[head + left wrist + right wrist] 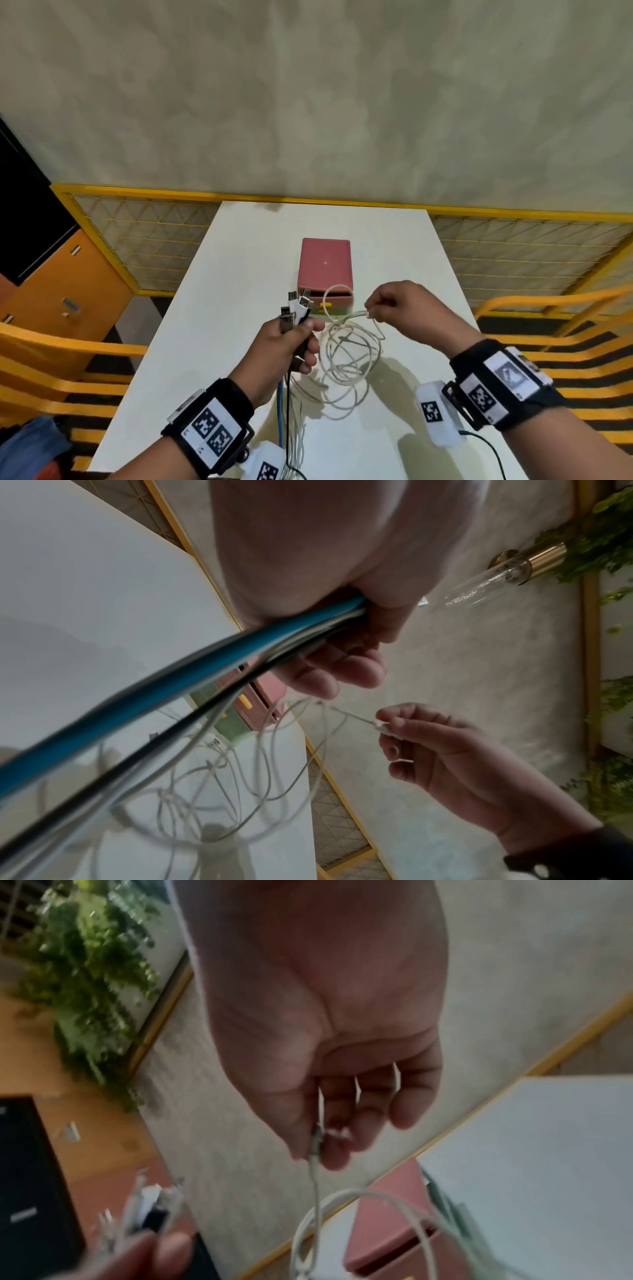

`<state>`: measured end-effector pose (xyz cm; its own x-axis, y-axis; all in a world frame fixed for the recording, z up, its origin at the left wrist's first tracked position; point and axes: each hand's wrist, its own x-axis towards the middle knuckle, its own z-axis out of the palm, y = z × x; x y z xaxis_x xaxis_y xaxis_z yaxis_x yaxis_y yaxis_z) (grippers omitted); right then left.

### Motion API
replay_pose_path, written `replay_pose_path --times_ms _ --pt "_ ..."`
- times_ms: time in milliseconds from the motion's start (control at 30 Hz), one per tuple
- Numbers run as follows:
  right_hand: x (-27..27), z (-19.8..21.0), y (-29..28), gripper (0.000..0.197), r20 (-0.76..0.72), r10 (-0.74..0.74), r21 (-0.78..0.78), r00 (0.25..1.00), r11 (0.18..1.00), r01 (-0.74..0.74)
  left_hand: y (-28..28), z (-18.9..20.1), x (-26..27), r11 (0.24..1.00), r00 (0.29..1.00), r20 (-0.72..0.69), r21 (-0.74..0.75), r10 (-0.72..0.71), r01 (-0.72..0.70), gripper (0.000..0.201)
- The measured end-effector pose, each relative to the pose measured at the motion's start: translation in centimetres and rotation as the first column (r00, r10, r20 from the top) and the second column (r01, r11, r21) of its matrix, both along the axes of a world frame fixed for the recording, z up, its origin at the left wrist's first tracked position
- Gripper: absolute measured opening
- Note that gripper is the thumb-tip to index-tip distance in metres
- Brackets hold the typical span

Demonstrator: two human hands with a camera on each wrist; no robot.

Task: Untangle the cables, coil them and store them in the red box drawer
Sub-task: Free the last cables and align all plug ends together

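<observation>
White table (212, 274), yellow mesh railing (144, 240), beige floor (308, 102)

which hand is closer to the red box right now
Hard to call, perhaps the left. The left hand, gripping the bundle of cables, sits just in front of the red box toward its left. The right hand, pinching the white cable, is off its right side.
</observation>
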<state>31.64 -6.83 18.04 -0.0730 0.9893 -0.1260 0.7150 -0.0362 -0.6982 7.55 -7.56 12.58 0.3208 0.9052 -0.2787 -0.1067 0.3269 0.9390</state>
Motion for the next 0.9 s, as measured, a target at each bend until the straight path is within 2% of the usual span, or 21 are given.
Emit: replay_pose_path --times_ms 133,233,333,433,567,700,900 --pt "0.3 -0.1 -0.9 0.015 -0.234 -0.106 0.009 0.966 0.994 0.111 -0.4 0.3 0.1 0.999 0.999 -0.014 0.031 0.029 -0.029 0.023" --pt "0.1 0.4 -1.6 0.014 -0.330 -0.085 -0.038 0.940 0.996 0.077 -0.3 0.2 0.0 0.992 0.991 -0.073 0.062 0.111 -0.107 0.020" --pt "0.1 0.8 -2.0 0.017 -0.401 -0.086 -0.059 0.912 0.996 0.068 0.0 0.0 -0.1 0.983 0.982 -0.058 0.055 0.179 -0.176 0.017" --pt "0.1 0.4 -2.3 0.019 -0.434 -0.097 -0.064 0.895 0.995 0.077 0.1 -0.1 -0.3 0.987 0.987 -0.052 0.058 0.153 -0.150 0.014" --pt "-0.3 -1.0 -2.7 0.022 -0.499 -0.123 -0.089 0.858 0.992 0.090 0.1 0.1 -0.3 0.995 0.990 -0.127 0.084 0.064 -0.054 0.014" --pt "-0.9 -2.7 -2.9 0.021 -0.629 -0.225 -0.170 0.744 0.974 0.150 0.0 0.1 -0.1 0.994 0.990 -0.110 0.083 0.084 -0.075 0.013" --pt "-1.3 -4.3 -2.9 0.020 -0.756 -0.399 -0.298 0.519 0.916 0.270 -0.2 -0.5 -0.4 0.957 0.957 -0.024 0.042 0.289 -0.288 0.019"
